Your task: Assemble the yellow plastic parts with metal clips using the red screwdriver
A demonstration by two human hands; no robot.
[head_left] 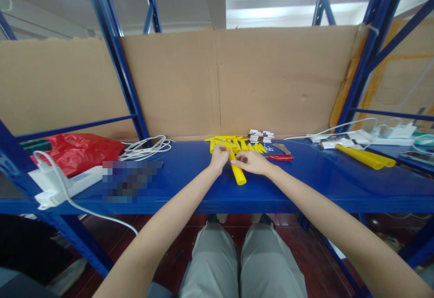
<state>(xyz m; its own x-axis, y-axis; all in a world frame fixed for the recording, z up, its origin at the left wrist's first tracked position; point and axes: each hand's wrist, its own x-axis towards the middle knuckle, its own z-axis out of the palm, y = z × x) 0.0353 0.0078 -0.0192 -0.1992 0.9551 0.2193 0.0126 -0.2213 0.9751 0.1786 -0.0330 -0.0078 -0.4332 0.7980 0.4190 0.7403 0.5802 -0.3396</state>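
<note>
A yellow plastic tube (239,177) lies on the blue shelf top, its open end toward me. My right hand (251,161) grips it from the right, fingers curled against its side. At the tube's far end my left hand (220,157) is closed in a pinch, and what lies between its fingertips is too small to make out. Just behind both hands is a pile of yellow plastic pieces (244,143). A red-handled tool (280,158), perhaps a screwdriver, lies right of my right hand. Black-and-white small items (261,136) are stacked behind.
White power strips (73,185) with cords stand at the left, beside a red plastic bag (84,151) and a coiled white cable (151,146). More yellow tubes (364,157) lie to the right. Cardboard (264,81) closes off the back between blue posts (115,54).
</note>
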